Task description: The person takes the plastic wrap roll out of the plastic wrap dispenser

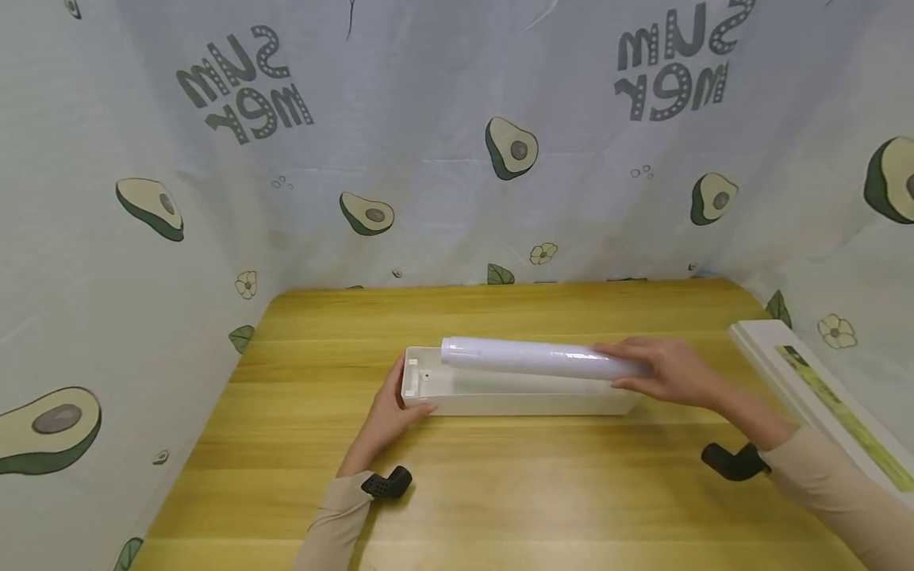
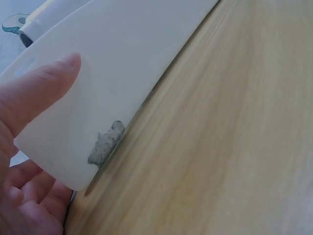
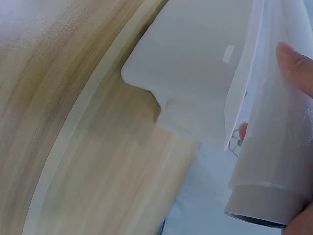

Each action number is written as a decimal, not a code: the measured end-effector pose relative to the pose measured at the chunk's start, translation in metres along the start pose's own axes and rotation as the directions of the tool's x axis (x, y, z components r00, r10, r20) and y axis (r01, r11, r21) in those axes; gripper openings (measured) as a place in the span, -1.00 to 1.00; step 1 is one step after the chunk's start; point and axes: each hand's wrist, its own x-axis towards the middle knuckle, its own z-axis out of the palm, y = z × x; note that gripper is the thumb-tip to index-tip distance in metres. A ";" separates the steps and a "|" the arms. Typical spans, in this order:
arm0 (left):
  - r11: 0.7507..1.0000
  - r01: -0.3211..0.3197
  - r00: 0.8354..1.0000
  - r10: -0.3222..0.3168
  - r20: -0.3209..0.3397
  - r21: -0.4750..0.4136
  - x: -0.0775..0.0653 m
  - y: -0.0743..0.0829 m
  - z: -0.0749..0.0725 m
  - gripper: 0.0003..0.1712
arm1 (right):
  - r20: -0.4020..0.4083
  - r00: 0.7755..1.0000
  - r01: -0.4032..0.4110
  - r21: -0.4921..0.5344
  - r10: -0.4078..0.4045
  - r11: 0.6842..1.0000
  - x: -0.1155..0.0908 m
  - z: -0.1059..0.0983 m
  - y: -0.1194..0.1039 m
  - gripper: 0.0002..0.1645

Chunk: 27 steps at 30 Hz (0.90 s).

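A long white open-topped box (image 1: 528, 404) lies lengthwise on the table. My left hand (image 1: 389, 408) holds its left end, with the thumb (image 2: 44, 90) on the front wall and the other fingers round the end. A grey, rough patch (image 2: 106, 144) shows low on that wall in the left wrist view. My right hand (image 1: 664, 369) grips the right part of a roll of cling film (image 1: 528, 357), a shiny whitish cylinder with a hollow core. The roll is over the box, its left end inside the box's left end and its right end nearer my palm.
A long white lid (image 1: 821, 388) with a green-yellow label lies at the table's right edge. The wooden table (image 1: 500, 492) is backed and flanked by a white curtain (image 1: 443, 159) printed with avocados. Black wrist mounts (image 1: 389, 482) sit on both sleeves.
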 end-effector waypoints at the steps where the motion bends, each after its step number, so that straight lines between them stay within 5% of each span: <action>1: 1.000 0.000 1.000 0.000 0.001 0.003 0.000 0.000 0.000 0.18 | -0.004 1.000 0.001 0.005 -0.001 1.000 -0.001 -0.001 0.000 -0.22; 27: 1.000 0.000 1.000 0.000 0.008 0.007 0.001 0.000 0.000 0.17 | -0.037 0.996 -0.084 -0.082 0.081 0.993 -0.034 -0.009 0.004 -0.18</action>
